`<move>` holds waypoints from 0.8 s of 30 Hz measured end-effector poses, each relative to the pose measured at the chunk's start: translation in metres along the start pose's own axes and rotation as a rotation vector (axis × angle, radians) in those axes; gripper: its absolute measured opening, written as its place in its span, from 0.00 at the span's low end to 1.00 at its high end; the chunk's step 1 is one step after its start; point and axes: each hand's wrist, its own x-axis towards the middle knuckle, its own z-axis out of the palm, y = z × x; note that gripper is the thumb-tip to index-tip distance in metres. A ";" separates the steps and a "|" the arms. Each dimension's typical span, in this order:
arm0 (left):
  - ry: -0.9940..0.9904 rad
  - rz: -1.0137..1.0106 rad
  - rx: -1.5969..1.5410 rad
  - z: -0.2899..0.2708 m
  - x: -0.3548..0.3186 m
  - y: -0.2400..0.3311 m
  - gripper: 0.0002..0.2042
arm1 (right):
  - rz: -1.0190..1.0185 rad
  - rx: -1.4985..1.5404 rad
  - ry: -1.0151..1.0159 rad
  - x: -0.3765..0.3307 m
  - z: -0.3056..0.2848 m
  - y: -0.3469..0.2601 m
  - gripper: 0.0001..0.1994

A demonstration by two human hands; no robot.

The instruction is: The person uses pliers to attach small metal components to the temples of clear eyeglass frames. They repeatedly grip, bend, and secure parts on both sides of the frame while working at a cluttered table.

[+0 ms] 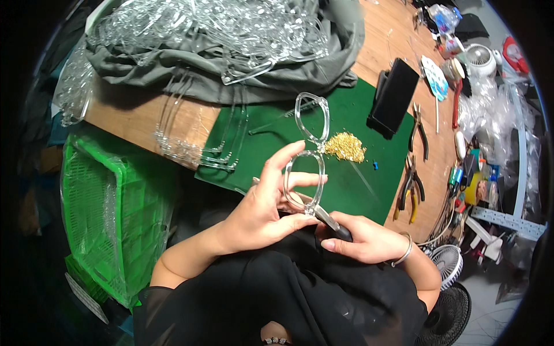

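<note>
My left hand (254, 210) is closed on a clear plastic eyeglass frame (328, 118). The frame is held upright, one rim above the other, without visible temples. My right hand (369, 239) grips a pliers-like tool (328, 219) with dark handles; its metal end meets the frame's lower corner by my left thumb, and its tip is hidden. Beyond the frame, a pile of small gold-coloured metal parts (346, 147) lies on a green mat (340, 193). A tiny blue piece (375, 165) sits beside the pile.
A grey cloth (311, 78) holds a heap of clear frames (213, 29). More clear frames (202, 153) stand at the mat's left edge. A black phone (398, 95) and two pliers (418, 132) lie right. A green crate (92, 202) stands left; small fans (447, 265) are right.
</note>
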 end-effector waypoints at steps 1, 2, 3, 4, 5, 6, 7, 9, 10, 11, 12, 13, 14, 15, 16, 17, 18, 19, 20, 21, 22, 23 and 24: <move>0.007 -0.012 -0.021 0.000 0.000 -0.001 0.42 | -0.017 -0.034 0.019 0.001 0.000 0.000 0.17; 0.005 -0.015 -0.022 0.001 -0.001 -0.002 0.42 | -0.010 -0.070 0.035 -0.001 -0.001 0.000 0.18; 0.003 -0.016 -0.019 0.001 0.000 -0.001 0.41 | -0.008 -0.109 0.050 -0.001 -0.001 -0.002 0.18; 0.002 -0.017 -0.015 0.001 0.000 -0.001 0.41 | -0.006 -0.149 0.065 -0.002 -0.001 -0.003 0.18; 0.000 -0.005 -0.001 0.000 -0.001 -0.003 0.41 | -0.042 -0.171 0.105 -0.002 0.000 -0.002 0.19; 0.010 -0.015 -0.021 0.001 -0.001 -0.002 0.41 | -0.029 -0.217 0.126 -0.001 0.002 -0.003 0.18; 0.020 -0.025 -0.041 0.002 -0.001 -0.001 0.41 | -0.017 -0.262 0.146 0.000 0.003 -0.007 0.17; 0.035 -0.034 -0.077 0.003 0.000 -0.001 0.41 | -0.018 -0.337 0.215 0.002 0.006 -0.007 0.16; 0.023 -0.037 -0.087 0.003 0.000 -0.002 0.42 | -0.031 -0.366 0.264 0.004 0.009 -0.003 0.15; 0.010 -0.040 -0.097 0.002 -0.001 -0.003 0.42 | -0.043 -0.395 0.314 0.004 0.012 0.000 0.15; -0.008 -0.040 -0.106 0.001 0.000 -0.003 0.42 | -0.055 -0.407 0.316 0.004 0.012 -0.001 0.15; 0.000 -0.047 -0.116 0.001 0.000 -0.003 0.42 | -0.065 -0.419 0.319 0.004 0.013 -0.001 0.15; 0.006 -0.054 -0.127 0.002 -0.001 -0.001 0.43 | -0.075 -0.431 0.323 0.004 0.013 -0.002 0.14; 0.020 -0.055 -0.145 0.004 -0.001 0.000 0.43 | -0.095 -0.397 0.312 0.004 0.011 -0.001 0.14; 0.047 -0.064 -0.165 0.005 0.002 0.002 0.43 | -0.115 -0.364 0.301 0.005 0.007 -0.001 0.14; 0.033 -0.033 -0.137 0.004 0.004 0.004 0.44 | -0.134 -0.331 0.290 0.005 0.004 -0.002 0.14; 0.025 -0.003 -0.111 0.000 0.004 0.004 0.44 | -0.154 -0.297 0.274 0.005 0.001 -0.001 0.14; 0.011 0.054 -0.018 -0.004 0.003 0.003 0.46 | -0.097 -0.209 0.224 0.003 -0.002 0.001 0.16; 0.066 0.046 0.024 -0.006 0.001 0.008 0.49 | -0.090 -0.260 0.263 0.002 -0.007 0.004 0.16; 0.133 0.096 -0.072 -0.007 -0.005 0.013 0.51 | -0.088 -0.303 0.309 0.002 -0.009 0.009 0.15; 0.201 0.145 -0.166 -0.007 -0.010 0.015 0.53 | -0.086 -0.347 0.354 0.004 -0.010 0.015 0.15; 0.198 0.234 -0.303 -0.008 -0.013 0.013 0.52 | -0.113 -0.461 0.505 0.011 -0.010 0.027 0.15; 0.336 0.127 -0.466 0.001 -0.019 0.024 0.48 | -0.133 -0.592 0.614 0.020 -0.009 0.037 0.19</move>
